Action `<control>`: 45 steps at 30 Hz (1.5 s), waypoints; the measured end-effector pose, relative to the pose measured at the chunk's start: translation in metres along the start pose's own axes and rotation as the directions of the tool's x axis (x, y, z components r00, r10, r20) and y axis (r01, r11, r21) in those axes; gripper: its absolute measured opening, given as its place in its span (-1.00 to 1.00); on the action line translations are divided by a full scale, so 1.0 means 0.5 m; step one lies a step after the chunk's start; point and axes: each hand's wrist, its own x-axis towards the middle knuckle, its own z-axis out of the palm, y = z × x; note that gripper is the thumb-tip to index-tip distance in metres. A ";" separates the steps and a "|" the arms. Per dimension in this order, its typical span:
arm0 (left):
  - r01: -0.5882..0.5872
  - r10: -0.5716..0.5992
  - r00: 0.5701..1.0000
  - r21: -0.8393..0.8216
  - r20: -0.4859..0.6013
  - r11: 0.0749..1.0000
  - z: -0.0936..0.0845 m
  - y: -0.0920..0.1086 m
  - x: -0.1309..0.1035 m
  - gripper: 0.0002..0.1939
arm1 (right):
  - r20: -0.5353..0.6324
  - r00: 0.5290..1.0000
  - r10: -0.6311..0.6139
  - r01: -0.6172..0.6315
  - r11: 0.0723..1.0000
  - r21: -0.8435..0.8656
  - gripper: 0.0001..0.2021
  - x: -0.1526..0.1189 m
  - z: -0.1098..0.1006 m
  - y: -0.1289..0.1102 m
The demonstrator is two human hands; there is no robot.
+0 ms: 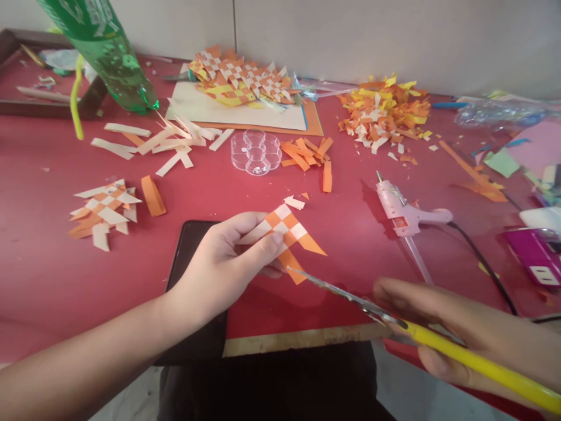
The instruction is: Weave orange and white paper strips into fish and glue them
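A pale wall (359, 41) is rising behind the red tabletop (35, 269), where paper bits are lying nearly everywhere I'm looking. A dark tray (39, 109) is sitting at the far left, with a green bottle (109, 58) slanting in view at its right corner. Near the wall, stacked sheets (210, 111) are carrying a pile of orange, white and yellow weavings (245, 76). A black slab (188, 245) is lying at the near edge, partly under the left forearm. To the right of the sheets, a heap of scraps (381, 114) is spreading out.

Over the near edge, two hands are working. The left hand (228, 251) is pinching a checkered piece (284, 225), its thumb pressing on top and its fingers reaching behind. The right hand (421, 316) is gripping yellow-handled scissors (432, 338), whose tip is meeting the piece's lower orange strip; I'm not making out how far the blades are parting.

A pink glue gun (398, 210) is resting beyond the right hand. Pale strips (175, 140) are scattering near the sheets, and another weaving (105, 204) is lying left of the slab. A clear box (256, 152) is sitting just beside some orange strips (307, 153). Smallest, a white snippet (294, 203) is lying just beyond the checkered piece.
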 end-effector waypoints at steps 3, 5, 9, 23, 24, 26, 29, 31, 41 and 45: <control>-0.004 0.004 1.000 0.002 -0.006 1.000 -0.001 0.000 0.000 -0.86 | 0.148 0.987 0.055 -0.064 0.996 0.059 -0.32 0.010 -0.009 -0.001; -0.004 0.005 1.000 0.005 -0.005 1.000 -0.001 0.000 -0.001 -0.86 | 0.131 0.990 0.050 -0.053 0.998 0.017 -0.32 0.012 -0.010 -0.010; -0.005 0.005 1.000 0.023 0.000 1.000 -0.001 0.002 -0.001 -0.85 | -0.021 0.999 0.050 -0.051 0.999 -0.021 -0.31 0.009 -0.005 -0.029; -0.006 0.007 1.000 0.074 -0.017 0.997 -0.003 -0.001 -0.002 -0.81 | 0.177 0.983 0.049 -0.064 0.995 0.083 -0.53 0.022 -0.003 -0.048; -0.005 0.006 1.000 0.079 -0.017 0.997 -0.003 0.000 -0.002 -0.80 | 0.212 0.977 0.039 -0.055 0.996 0.074 -0.54 0.025 -0.007 -0.046; -0.003 0.004 1.000 0.084 -0.018 0.996 -0.003 0.001 -0.003 -0.80 | 0.248 0.968 0.033 -0.051 0.997 0.066 -0.54 0.028 -0.013 -0.043; 0.006 -0.004 1.000 0.085 -0.017 0.996 -0.003 0.002 -0.002 -0.80 | 0.214 0.974 0.081 -0.104 0.990 0.095 -0.49 0.023 -0.008 -0.049; 0.006 -0.005 1.000 0.083 -0.018 0.997 -0.003 0.002 -0.002 -0.80 | 0.128 0.982 0.136 -0.155 0.977 0.150 -0.46 0.017 0.002 -0.060; 0.000 0.002 1.000 0.092 -0.020 0.996 -0.002 0.001 -0.001 -0.80 | 0.040 0.995 0.093 -0.097 0.989 0.107 -0.39 0.011 0.012 -0.060; -0.001 0.001 1.000 0.071 -0.007 0.997 -0.001 0.001 0.000 -0.81 | 0.053 0.990 0.134 -0.141 0.979 0.148 -0.40 0.010 0.014 -0.063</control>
